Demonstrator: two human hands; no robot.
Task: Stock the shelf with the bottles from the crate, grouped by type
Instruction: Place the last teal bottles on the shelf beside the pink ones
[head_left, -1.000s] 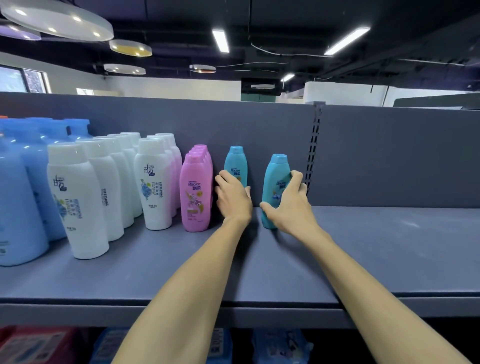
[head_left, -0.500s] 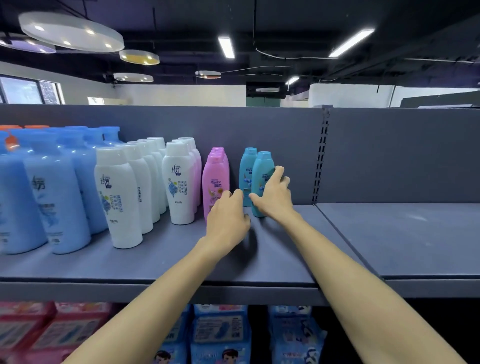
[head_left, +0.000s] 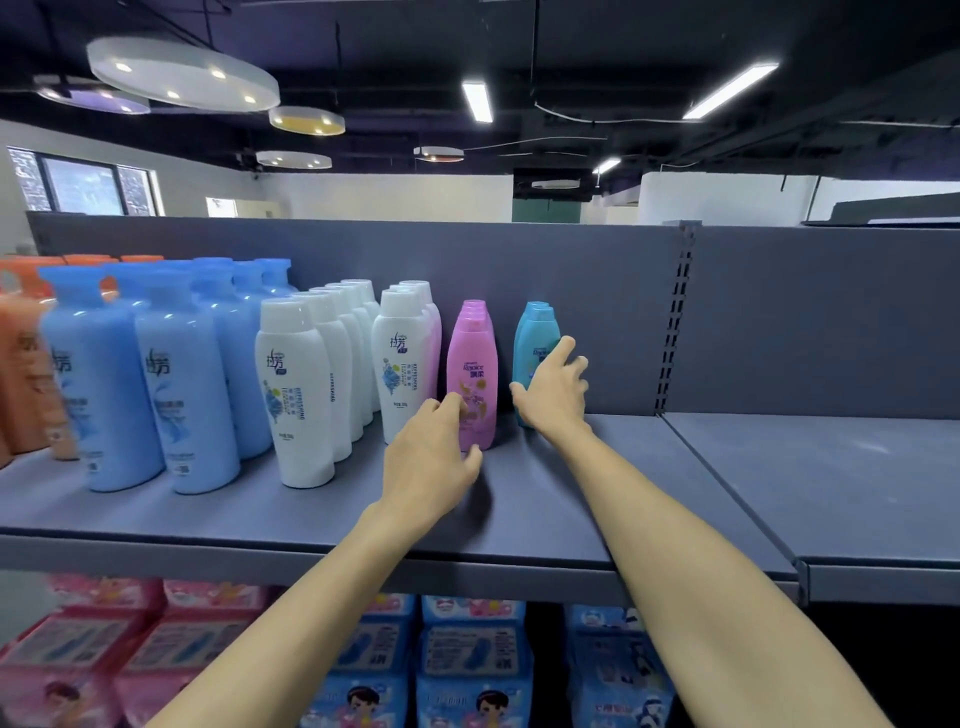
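**Two teal bottles aligned, centre frame**

Sorted rows fill the shelf (head_left: 519, 514). The right hand (head_left: 553, 397) presses spread fingers on the teal bottles (head_left: 532, 343); the left hand (head_left: 434, 457), loosely curled, touches the pink row (head_left: 472, 358). Crate unseen; remaining stock unknown.

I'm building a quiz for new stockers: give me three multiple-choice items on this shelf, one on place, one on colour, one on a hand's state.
1. Where do the teal bottles stand?
A. Right of the pink bottles
B. Left of the white bottles
C. On the lower shelf

2. What colour are the bottles between the orange and the white ones?
A. Green
B. Blue
C. Black

3. What is the right hand doing?
A. Hanging idle
B. Lifting a white bottle
C. Touching the front teal bottle

Answers: 1 A, the teal row ends the line beside the pink row. 2 B, the blue bottles fill that stretch. 3 C, its fingers lie against that bottle's side.
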